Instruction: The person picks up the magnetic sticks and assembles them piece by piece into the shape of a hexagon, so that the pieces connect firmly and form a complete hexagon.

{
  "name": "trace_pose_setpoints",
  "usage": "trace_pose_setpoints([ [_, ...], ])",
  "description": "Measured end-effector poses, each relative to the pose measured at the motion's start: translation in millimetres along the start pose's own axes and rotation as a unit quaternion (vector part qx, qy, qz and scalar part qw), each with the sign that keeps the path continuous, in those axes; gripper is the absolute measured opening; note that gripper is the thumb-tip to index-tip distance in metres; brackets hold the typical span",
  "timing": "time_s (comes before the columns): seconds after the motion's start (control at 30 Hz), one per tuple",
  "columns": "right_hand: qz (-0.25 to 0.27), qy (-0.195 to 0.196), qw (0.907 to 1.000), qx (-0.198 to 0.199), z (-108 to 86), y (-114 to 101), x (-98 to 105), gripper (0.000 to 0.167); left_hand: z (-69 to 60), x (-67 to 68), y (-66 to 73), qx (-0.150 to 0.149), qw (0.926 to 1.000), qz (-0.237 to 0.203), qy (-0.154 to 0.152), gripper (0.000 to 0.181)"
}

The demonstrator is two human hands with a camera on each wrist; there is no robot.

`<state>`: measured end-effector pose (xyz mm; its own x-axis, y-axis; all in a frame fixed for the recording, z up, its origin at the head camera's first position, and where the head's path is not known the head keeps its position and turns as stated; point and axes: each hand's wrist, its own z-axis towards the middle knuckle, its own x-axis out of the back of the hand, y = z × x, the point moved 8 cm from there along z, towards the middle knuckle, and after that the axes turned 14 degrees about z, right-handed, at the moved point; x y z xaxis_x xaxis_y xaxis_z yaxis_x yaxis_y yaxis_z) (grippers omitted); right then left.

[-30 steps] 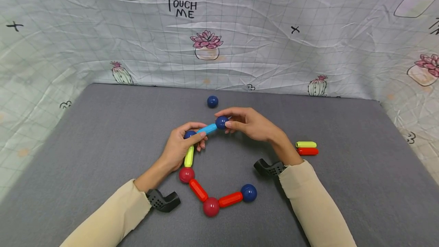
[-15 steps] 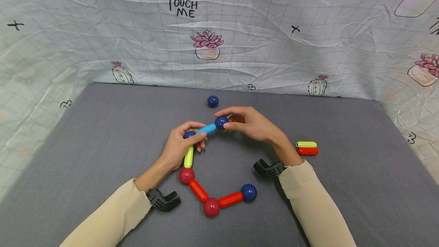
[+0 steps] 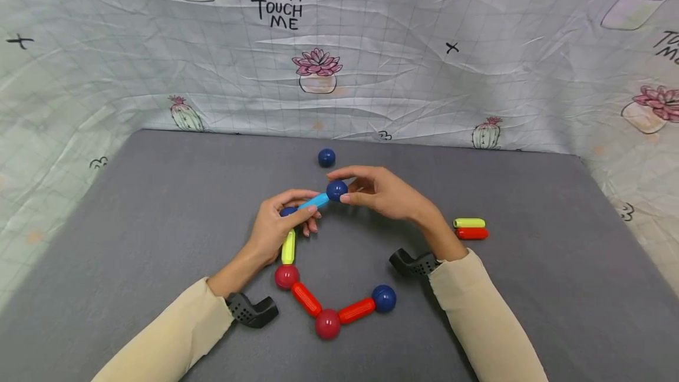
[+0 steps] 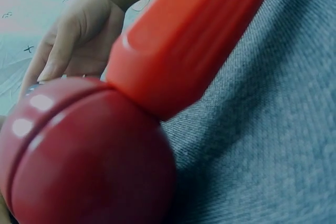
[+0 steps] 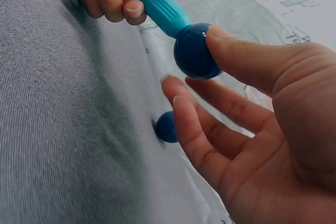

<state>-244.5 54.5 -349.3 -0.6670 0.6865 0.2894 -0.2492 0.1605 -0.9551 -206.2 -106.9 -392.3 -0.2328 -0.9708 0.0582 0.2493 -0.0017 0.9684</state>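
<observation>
My left hand (image 3: 272,223) grips a blue ball (image 3: 288,211) and the near end of a light blue rod (image 3: 315,200). On the rod's other end is a second blue ball (image 3: 336,190), which my right hand (image 3: 389,193) pinches between thumb and fingers; the right wrist view shows this ball (image 5: 197,51) touching the rod (image 5: 161,9). From the left hand's ball a yellow rod (image 3: 288,247) runs down to a red ball (image 3: 287,276). Red rods (image 3: 306,299) continue through another red ball (image 3: 328,323) to a blue ball (image 3: 384,298).
A loose blue ball (image 3: 326,157) lies beyond the hands. To the right, a yellow rod (image 3: 469,223) and a red rod (image 3: 472,233) lie side by side on the grey table (image 3: 541,276). A patterned cloth (image 3: 392,75) hangs behind the table's far edge.
The view has shifted slightly. Both hands keep their hold, and the joined pieces near the left hand have tilted or shifted a little toward the near side.
</observation>
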Motion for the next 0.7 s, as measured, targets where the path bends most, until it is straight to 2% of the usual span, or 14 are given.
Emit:
trace_pose_setpoints([
  [0.13, -0.030, 0.011, 0.9995, -0.007, -10.7, -4.3, 9.2, 0.042, 0.5, 3.1, 0.9, -0.008, 0.9997, 0.013, 0.017, 0.025],
  [0.27, -0.074, 0.035, 0.9963, -0.026, -32.8, -6.4, 28.4, 0.039, 2.1, 3.7, 1.6, -0.010, 0.9994, 0.026, 0.018, 0.026],
  [0.53, -0.140, 0.099, 0.9838, -0.051, -96.6, 3.7, 85.2, 0.034, 4.1, 7.0, 2.4, -0.018, 0.9987, 0.047, -0.004, 0.024],
  [0.7, -0.159, 0.137, 0.9728, -0.098, -142.4, 22.5, 117.9, 0.033, 3.6, 2.5, 2.6, -0.030, 0.9976, 0.056, -0.028, 0.024],
])
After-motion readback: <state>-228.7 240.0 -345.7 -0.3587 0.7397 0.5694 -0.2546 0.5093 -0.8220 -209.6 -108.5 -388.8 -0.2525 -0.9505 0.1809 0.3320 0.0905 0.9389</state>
